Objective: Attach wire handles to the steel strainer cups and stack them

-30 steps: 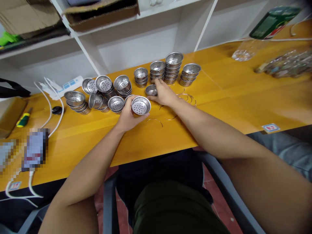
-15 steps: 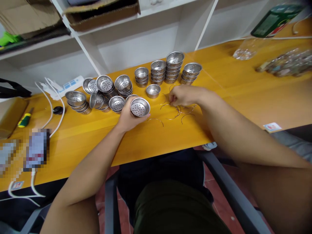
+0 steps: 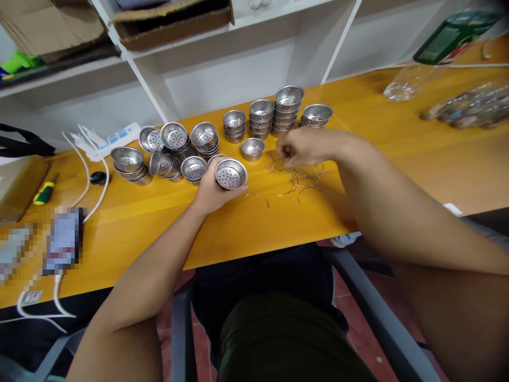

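Note:
My left hand (image 3: 210,192) is wrapped round a small perforated metal cup (image 3: 231,175), its open top tilted towards me. Over a loose cluster of thin curved wires (image 3: 296,178) hovers my right hand (image 3: 304,146), its fingertips pinched and pointing down. Whatever lies between those fingers is too small to make out. A single metal cup (image 3: 252,149) stands just left of the right hand. Behind it are stacks of the same cups (image 3: 261,111), and more cups (image 3: 174,136), some tipped over, crowd beyond my left hand.
A clear plastic bottle (image 3: 437,53) with a green label and a transparent bag (image 3: 469,106) are at the far right. On the left lie a phone (image 3: 63,241), white cables, a power strip (image 3: 119,140), a black cap (image 3: 97,178) and a screwdriver (image 3: 45,192). White shelving backs the table.
My right hand has risen slightly from the wires, uncovering more of them. The left hand keeps the cup in nearly the same place. The whole view has shifted a little.

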Motion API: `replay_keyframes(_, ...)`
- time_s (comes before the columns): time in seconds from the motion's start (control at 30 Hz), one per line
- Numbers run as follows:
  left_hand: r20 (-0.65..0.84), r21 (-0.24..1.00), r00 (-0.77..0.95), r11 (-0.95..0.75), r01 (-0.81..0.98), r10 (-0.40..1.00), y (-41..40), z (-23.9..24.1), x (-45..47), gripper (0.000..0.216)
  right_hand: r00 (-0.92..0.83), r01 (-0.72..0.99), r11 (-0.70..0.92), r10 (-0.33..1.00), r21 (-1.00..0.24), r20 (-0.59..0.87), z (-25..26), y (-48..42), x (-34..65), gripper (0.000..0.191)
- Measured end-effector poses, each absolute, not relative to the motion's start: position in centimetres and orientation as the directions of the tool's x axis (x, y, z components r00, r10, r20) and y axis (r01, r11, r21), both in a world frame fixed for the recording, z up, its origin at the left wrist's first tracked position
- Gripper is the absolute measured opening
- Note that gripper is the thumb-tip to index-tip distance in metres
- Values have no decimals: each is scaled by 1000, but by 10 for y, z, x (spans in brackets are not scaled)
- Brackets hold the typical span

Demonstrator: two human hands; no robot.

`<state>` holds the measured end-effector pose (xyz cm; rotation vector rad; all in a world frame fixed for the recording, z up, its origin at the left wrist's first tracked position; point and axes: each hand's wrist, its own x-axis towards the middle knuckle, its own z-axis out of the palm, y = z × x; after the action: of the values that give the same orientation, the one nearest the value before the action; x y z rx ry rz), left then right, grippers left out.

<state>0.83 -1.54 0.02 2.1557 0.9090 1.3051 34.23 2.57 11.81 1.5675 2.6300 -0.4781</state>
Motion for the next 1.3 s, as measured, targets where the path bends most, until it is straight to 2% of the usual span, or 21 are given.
replay_keyframes(0.1,603,681,314,-678,276,734,-13,-4,9,87,-470,757,391,882,-523,-21,134,23,349,18)
replay_keyframes(0.2,590,699,300,-660,275,750,-11,-7,8,95,-423,529,368,895,-764,138,132,15,333,13)
replay_keyframes(0.27,572,719,303,-643,264,763,-11,-10,7,97,-356,389,337,913,-858,197,119,12,315,26)
replay_keyframes(0.33,552,746,306,-623,236,776,-11,-13,7,96,-328,319,299,925,-899,191,101,14,299,37)
replay_keyframes(0.47,517,788,286,-579,208,807,-9,-19,6,98,-344,280,269,925,-922,165,71,23,284,42)
replay_keyframes(0.6,560,748,271,-619,240,783,-8,-19,5,105,-322,232,273,927,-934,191,64,25,283,49)
replay_keyframes(0.7,568,737,321,-642,211,757,-5,-19,5,105,-310,190,304,921,-934,237,66,21,281,52)
replay_keyframes(0.8,595,719,342,-672,178,728,-2,-19,5,94,-288,237,294,931,-926,223,72,15,278,51)
replay_keyframes(0.93,613,672,294,-680,294,733,-3,-14,5,93,-261,297,273,945,-915,197,77,6,277,51)
replay_keyframes(1.0,626,652,295,-692,310,722,-4,-13,4,92,-275,283,320,930,-904,243,76,3,275,49)
replay_keyframes(1.1,646,654,315,-717,241,695,-3,-16,4,91,-320,243,425,884,-872,341,67,1,271,43)
replay_keyframes(1.3,648,665,352,-727,171,676,3,-27,5,99,-363,155,675,718,-722,593,43,10,261,22)
